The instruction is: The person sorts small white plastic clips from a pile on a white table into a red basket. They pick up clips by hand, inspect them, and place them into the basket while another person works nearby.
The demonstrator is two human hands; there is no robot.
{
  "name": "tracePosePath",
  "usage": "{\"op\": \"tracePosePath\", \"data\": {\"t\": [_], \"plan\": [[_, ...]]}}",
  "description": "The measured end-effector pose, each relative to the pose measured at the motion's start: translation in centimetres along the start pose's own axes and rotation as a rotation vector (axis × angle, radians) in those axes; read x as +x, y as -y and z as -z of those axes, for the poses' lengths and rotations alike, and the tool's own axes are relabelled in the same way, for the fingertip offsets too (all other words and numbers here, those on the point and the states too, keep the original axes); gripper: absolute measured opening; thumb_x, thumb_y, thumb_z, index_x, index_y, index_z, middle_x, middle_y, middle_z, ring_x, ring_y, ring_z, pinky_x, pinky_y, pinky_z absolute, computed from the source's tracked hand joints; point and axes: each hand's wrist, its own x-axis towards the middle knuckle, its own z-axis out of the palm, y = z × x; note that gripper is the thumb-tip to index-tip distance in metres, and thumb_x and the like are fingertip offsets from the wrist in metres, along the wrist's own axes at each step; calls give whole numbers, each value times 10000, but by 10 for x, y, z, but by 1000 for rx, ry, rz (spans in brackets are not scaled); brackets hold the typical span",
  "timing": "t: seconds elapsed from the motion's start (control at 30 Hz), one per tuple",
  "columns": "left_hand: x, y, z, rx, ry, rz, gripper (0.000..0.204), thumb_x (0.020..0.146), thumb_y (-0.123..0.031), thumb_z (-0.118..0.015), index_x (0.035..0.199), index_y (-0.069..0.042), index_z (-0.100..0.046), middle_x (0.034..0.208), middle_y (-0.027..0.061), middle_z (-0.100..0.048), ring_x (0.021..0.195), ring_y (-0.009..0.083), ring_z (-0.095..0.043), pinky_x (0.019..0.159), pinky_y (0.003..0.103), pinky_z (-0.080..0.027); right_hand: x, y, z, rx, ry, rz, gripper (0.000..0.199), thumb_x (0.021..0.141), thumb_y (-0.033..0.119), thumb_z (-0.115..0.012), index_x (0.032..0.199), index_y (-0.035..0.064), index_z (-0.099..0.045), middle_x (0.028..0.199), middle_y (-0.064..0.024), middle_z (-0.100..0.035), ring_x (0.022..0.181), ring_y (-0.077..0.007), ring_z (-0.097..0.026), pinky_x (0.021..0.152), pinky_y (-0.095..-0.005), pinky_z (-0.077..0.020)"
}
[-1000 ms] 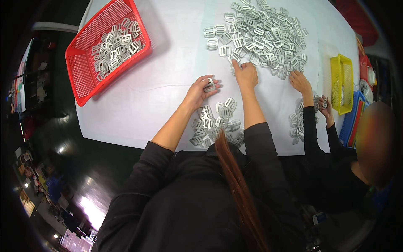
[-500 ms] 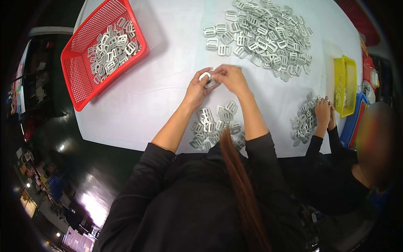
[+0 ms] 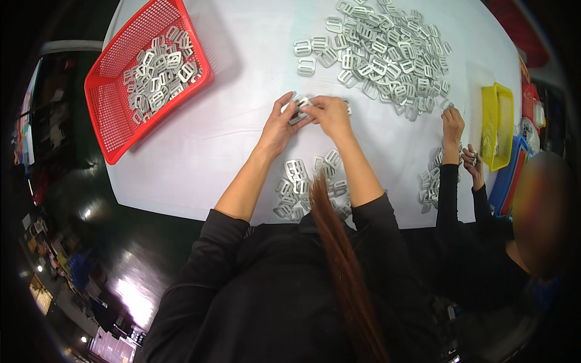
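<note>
My left hand (image 3: 279, 123) and my right hand (image 3: 330, 114) meet over the white table (image 3: 230, 121), both pinching one small grey metal buckle (image 3: 300, 109) between their fingertips. A small pile of the same buckles (image 3: 302, 187) lies close to my body, between my forearms. A big heap of buckles (image 3: 384, 54) spreads over the far side of the table, beyond my right hand.
A red mesh basket (image 3: 115, 121) partly filled with buckles stands at the far left. To my right a person in black sleeves (image 3: 454, 130) handles buckles from another small pile (image 3: 431, 181). A yellow tray (image 3: 497, 124) sits near the right edge.
My right hand came back from the big heap to meet my left hand, and both closed on a buckle. The other person's hands drew back toward their own pile.
</note>
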Motion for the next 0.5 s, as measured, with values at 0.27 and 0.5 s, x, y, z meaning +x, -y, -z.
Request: {"op": "tracePosePath", "data": {"t": [0.27,0.5], "plan": [[3,0,3,-58,-11,67,375,923,-98,-422,1284,-42,-337,1137,137,-491,1001,229,-549,856,359,-513,35,-14,62,-630,-499,39,305,725,210,-696,993,92,-611,978,-98,-582,866,-285,-587,739,-387,-467],[-2,-5,4,-5,63,114,358,924,-93,-394,1273,-29,-348,1101,135,-489,985,229,-545,866,375,-504,47,-15,65,-687,-478,77,389,690,213,-723,1047,136,-589,1007,-81,-524,863,-277,-580,721,-383,-467]]}}
